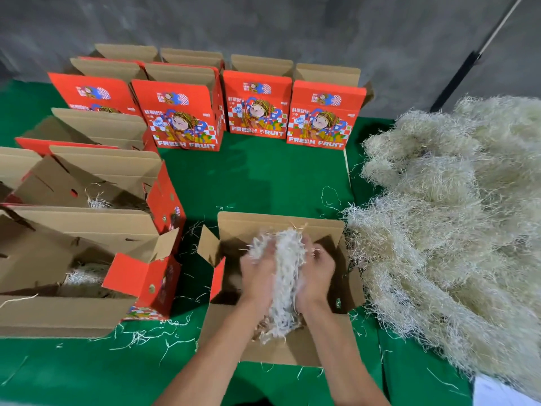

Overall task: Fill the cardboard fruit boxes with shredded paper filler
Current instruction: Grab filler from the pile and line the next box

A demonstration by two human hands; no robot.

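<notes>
- Cardboard box (281, 227) sits open on the green cloth (257, 177), straight in front of the person, flaps out.
- Left hand (257, 276) and right hand (317, 272) are over the box, pressing a wad of paper (285, 271) between them.
- Fingers of both hands are curled round the wad, which spills out above and below; it looks blurred.
- Big pile (445, 218) of the same filler lies just right of the box, touching its side.
- Two open boxes (79, 259) on the left show some filler inside.
- Red boxes (254, 106) marked FRESH FRUIT stand upright in rows at the back.
- Loose strands (146, 336) are scattered on the cloth.
</notes>
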